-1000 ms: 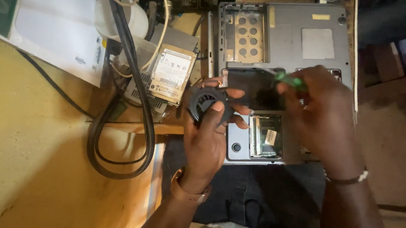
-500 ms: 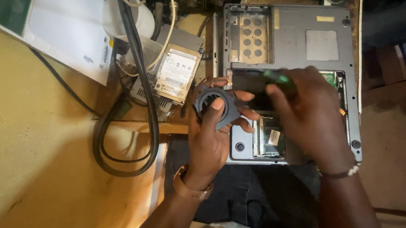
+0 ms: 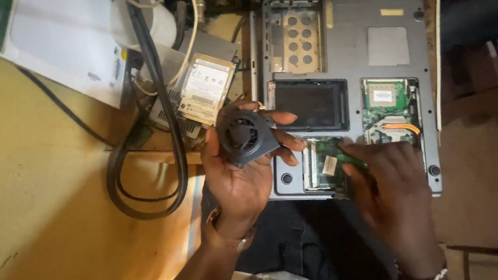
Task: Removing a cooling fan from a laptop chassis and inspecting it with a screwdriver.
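- The left hand (image 3: 241, 180) lies palm up, fingers curled and clamped round a small fan (image 3: 243, 137), a dark round plastic piece with ribbed blades, held just left of the laptop (image 3: 346, 54).
- The laptop lies upside down, a flat grey shell with open rectangular bays showing green boards.
- The right hand (image 3: 392, 195) rests on the laptop's near edge, fingers pinched on a green-handled tool (image 3: 348, 159).
- A flat metal drive (image 3: 206, 89) and thick black cables (image 3: 143, 168) lie left of the laptop on the yellow table (image 3: 32, 201).
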